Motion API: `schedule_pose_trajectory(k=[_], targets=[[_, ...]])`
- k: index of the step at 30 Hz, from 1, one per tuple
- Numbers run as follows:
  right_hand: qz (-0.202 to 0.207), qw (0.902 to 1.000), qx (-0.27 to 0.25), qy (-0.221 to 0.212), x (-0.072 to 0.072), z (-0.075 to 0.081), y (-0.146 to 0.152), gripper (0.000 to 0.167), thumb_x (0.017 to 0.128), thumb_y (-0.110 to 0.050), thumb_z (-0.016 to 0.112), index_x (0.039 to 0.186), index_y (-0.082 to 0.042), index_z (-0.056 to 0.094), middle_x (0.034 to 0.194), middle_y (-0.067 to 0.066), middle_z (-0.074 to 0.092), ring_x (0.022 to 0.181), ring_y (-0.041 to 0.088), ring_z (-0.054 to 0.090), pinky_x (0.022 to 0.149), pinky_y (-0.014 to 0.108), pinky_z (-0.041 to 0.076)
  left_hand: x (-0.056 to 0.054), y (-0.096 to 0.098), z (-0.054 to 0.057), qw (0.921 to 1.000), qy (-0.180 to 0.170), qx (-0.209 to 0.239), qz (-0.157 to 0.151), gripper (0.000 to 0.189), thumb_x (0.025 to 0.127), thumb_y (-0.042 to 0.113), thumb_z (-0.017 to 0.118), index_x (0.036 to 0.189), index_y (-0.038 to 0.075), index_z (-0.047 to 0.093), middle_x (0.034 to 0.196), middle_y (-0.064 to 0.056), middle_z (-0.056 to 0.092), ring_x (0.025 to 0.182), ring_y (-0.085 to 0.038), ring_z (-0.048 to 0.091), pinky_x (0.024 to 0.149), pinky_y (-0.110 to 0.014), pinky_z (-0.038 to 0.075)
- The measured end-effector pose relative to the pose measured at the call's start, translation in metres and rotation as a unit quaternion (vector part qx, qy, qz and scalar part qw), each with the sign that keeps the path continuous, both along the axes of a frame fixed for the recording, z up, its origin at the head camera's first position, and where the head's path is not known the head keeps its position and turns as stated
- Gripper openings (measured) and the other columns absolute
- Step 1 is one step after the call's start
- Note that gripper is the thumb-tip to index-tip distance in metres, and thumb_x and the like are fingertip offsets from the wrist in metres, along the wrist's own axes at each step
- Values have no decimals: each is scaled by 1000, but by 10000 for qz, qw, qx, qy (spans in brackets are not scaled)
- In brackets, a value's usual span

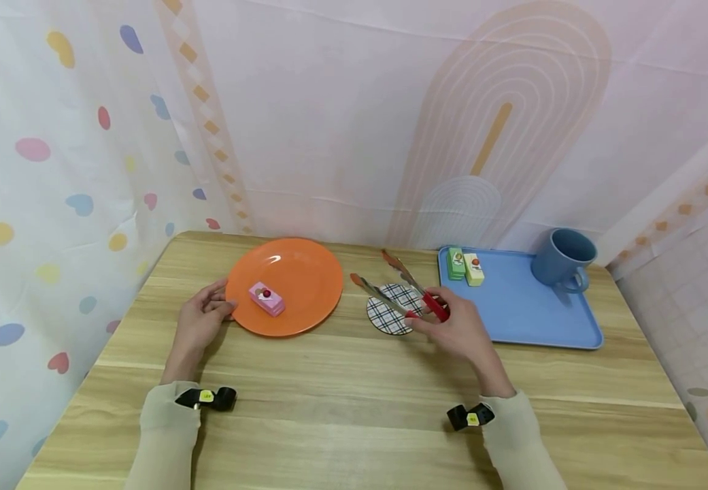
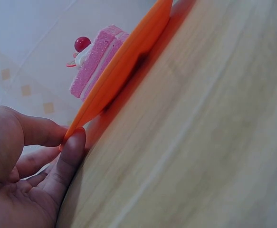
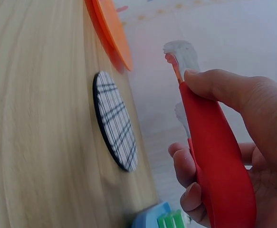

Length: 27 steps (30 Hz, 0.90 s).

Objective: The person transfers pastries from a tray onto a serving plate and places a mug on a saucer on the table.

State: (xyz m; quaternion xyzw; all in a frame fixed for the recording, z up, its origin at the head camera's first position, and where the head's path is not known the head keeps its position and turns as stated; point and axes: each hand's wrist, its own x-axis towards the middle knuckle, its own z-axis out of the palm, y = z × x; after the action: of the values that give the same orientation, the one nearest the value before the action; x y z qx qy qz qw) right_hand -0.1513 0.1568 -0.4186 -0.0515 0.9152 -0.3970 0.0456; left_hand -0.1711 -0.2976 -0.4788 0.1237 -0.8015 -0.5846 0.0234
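My left hand (image 1: 202,318) pinches the left rim of an orange plate (image 1: 311,279) between thumb and fingers, as the left wrist view (image 2: 29,166) also shows. On the plate lies a pink toy cake slice (image 1: 266,299) topped with white cream and a red cherry (image 2: 82,44). Red-handled metal tongs (image 3: 214,156) are gripped in my right hand (image 1: 454,327), arms spread apart and nothing between their tips. They hang over a round plaid coaster (image 1: 387,316), tips pointing toward the plate. Some fingers of the right hand are hidden behind the handles.
A blue tray (image 1: 531,320) stands at the right, holding a green toy cake slice (image 1: 456,264), a pale yellow one (image 1: 473,269) and a blue mug (image 1: 564,258). Printed cloth (image 1: 329,122) hangs behind the wooden table (image 1: 329,408).
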Motion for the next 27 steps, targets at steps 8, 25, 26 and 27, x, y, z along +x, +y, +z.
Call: schedule_pose_trajectory(k=[8,25,26,27], targets=[[-327,9994,99,-67,1,1,15,75,84,-47,83,143,-11,54,113,12,71,94,27,58,65,28,50,0,0,-1,10000,-32,-14,-28,57,101,11,63,155,9,45,111,1,58,85,5,61,75,-14,60],[-951,9948,325,177,3,2,51,71,86,-50,80,139,-8,57,113,18,67,91,29,57,62,29,48,0,-1,-1,10000,-30,-10,5,57,101,10,63,155,9,45,109,2,58,84,5,60,74,-15,60],[-985,9944,333,178,4,2,53,73,86,-51,80,139,-8,57,113,18,66,90,29,56,62,29,48,0,-1,-1,10000,-16,-13,1,56,101,10,63,155,8,45,109,2,58,84,5,60,74,-15,60],[-1019,9940,352,179,4,3,55,74,86,-52,79,140,-7,57,113,18,66,91,29,56,62,28,48,0,-1,-1,10000,-6,-17,2,56,101,10,63,155,8,46,109,1,58,83,5,60,74,-14,60]])
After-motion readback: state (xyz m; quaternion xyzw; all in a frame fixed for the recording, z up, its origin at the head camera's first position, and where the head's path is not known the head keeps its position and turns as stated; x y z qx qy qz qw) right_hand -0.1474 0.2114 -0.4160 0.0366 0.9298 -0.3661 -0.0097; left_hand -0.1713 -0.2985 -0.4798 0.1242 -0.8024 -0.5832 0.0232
